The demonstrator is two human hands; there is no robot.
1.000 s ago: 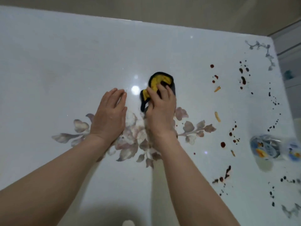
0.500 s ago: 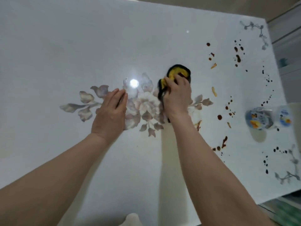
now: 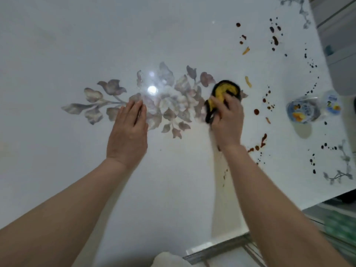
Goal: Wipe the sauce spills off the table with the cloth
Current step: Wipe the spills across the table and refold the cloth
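Note:
My right hand [image 3: 228, 120] presses a bunched yellow cloth with a black edge [image 3: 224, 91] onto the glossy white table [image 3: 77, 45], at the right end of its printed flower pattern [image 3: 169, 101]. Dark brown sauce drops [image 3: 256, 111] and orange smears [image 3: 248, 81] are scattered to the right of the cloth, with a streak [image 3: 263, 140] beside my right wrist and more spots [image 3: 275, 40] far right. My left hand [image 3: 128, 132] lies flat on the table with fingers together, holding nothing.
A clear plastic bottle with a blue and orange label [image 3: 308, 108] lies on its side near the table's right edge. The table's near edge [image 3: 217, 245] shows at the bottom right, with floor and a green patterned item [image 3: 341, 226] beyond it.
My right hand has slid the cloth to the right across the flower pattern, toward the sauce spots. My left hand has stayed flat on the table.

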